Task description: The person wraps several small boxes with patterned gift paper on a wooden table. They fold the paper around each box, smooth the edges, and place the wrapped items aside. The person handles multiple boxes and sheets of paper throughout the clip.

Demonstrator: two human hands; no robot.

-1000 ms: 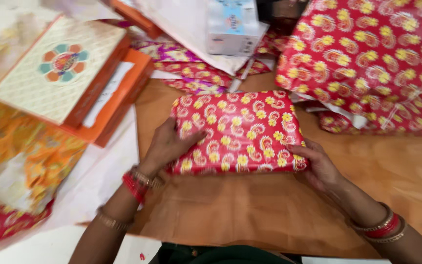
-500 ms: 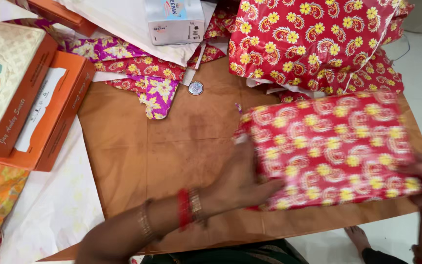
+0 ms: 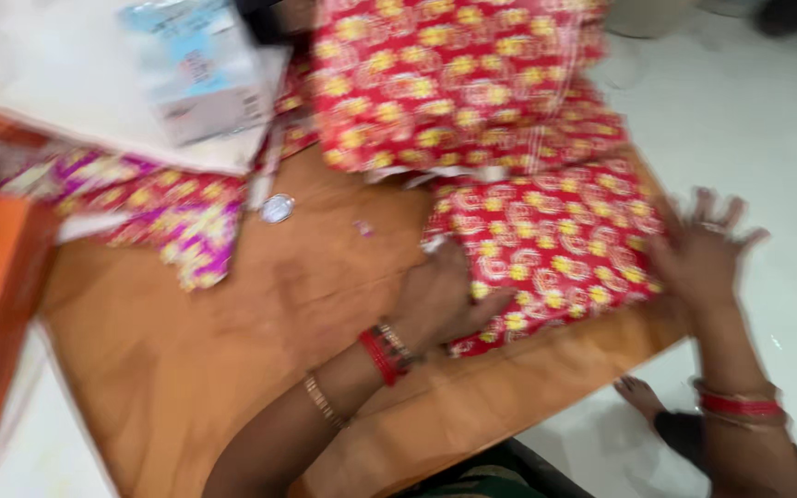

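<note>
Red-and-yellow wrapped box (image 3: 555, 244) is pressed at its near-left corner by the left hand (image 3: 440, 300); right hand (image 3: 703, 254) is splayed, gripping nothing. Box lies near the brown board (image 3: 232, 350) edge; an uneven push could tip it off.

bare brown board (image 3: 232, 341) left, red wrapped pile (image 3: 454, 83) blocks behind

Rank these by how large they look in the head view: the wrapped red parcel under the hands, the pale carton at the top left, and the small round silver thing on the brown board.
1. wrapped red parcel, largest.
2. pale carton, clearly smaller, though blurred.
3. round silver thing, by far the smallest.
</note>
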